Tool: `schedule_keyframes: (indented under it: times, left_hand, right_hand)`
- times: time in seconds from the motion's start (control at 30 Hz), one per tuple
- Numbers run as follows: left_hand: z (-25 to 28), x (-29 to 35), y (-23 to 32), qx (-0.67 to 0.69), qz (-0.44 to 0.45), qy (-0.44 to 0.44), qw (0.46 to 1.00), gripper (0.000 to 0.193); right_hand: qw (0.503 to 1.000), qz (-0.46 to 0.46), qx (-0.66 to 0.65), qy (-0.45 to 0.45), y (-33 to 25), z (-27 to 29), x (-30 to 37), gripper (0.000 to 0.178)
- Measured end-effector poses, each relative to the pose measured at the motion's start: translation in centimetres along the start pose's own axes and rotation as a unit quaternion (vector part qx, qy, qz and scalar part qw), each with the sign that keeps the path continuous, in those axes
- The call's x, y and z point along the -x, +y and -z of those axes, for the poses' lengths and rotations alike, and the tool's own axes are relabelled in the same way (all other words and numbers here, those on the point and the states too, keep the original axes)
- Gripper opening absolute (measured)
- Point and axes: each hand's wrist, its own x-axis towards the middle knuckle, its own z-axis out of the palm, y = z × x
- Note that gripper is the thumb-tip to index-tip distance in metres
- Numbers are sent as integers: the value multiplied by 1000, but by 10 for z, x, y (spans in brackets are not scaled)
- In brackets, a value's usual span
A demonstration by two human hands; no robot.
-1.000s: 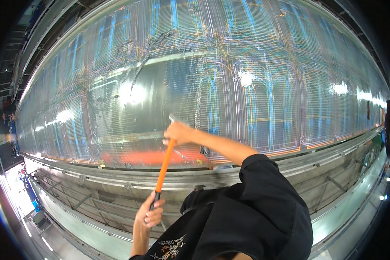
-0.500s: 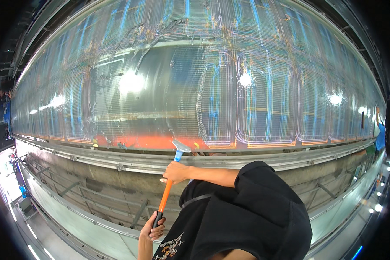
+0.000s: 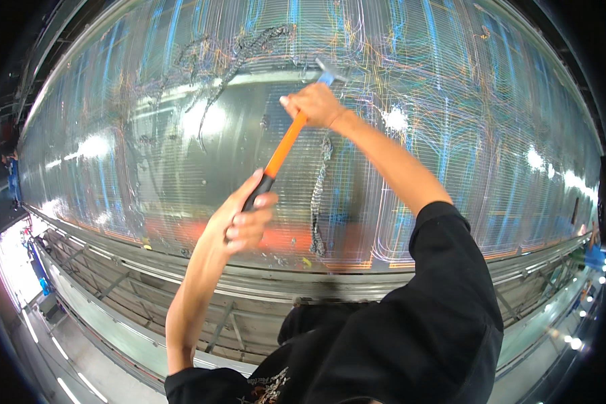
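Observation:
A long-handled scraper (image 3: 287,145) with an orange shaft, black grip and blue neck slants across the middle of the view. My left hand (image 3: 244,219) is wrapped round its black grip at the lower end. Higher up, my right hand (image 3: 314,106) is closed on the shaft just below the blue neck. The metal blade (image 3: 330,70) is at the far part of a large glossy panel (image 3: 182,161) printed with fine coloured lines; whether it touches is unclear. A dark crumpled strip of peeled film (image 3: 321,195) lies below the right hand, and another (image 3: 239,64) curls to the left.
Along the panel's near edge runs a metal rail (image 3: 148,269), with a frame of bars (image 3: 232,323) below it. An orange-red band (image 3: 182,232) borders the panel's near side. A person in blue (image 3: 12,176) stands at the far left.
Both hands have moved up and away with the scraper, from the panel's near edge to its far part. My arms are now stretched out over the panel. The grip on the tool stays the same.

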Motion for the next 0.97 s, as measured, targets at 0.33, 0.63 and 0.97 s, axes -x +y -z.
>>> schedule_keyframes:
  times: [0.33, 0.63, 0.97]
  left_hand:
    - [117, 115, -148, 204, -48, 22, 977, 55]
    - [140, 146, -173, 239, -74, 48, 967, 56]
    - [-47, 1, 14, 108, -45, -69, 991, 53]
  right_hand:
    - [979, 60, -65, -182, -175, -82, 53, 20]
    - [990, 60, -97, -85, -212, -102, 80, 31]
    - [999, -26, -29, 9, 14, 3, -59, 51]
